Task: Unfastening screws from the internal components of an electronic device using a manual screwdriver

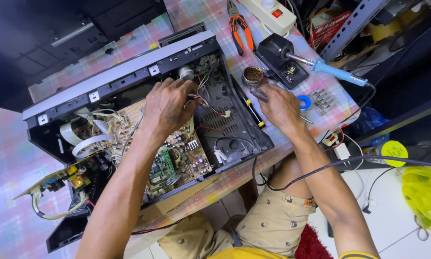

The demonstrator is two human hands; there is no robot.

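Note:
An opened black electronic chassis [234, 139] lies on the table, its brown circuit board [177, 153] and wiring exposed. My left hand [166, 106] reaches inside it, fingers curled on the wires beside a small silver cylindrical part [186, 73] near the front panel. My right hand [281, 108] rests on the table just right of the chassis and grips a slim tool with a clear handle [259, 94]. A black-and-yellow screwdriver [250, 108] lies between the chassis and that hand.
A soldering iron with a blue handle [337, 73] sits in a black stand [279, 55]. Nearby are a round tin [252, 75], orange-handled pliers [238, 28], a white power strip [270, 13], a blue tape roll [304, 102] and a yellow bag [426, 192].

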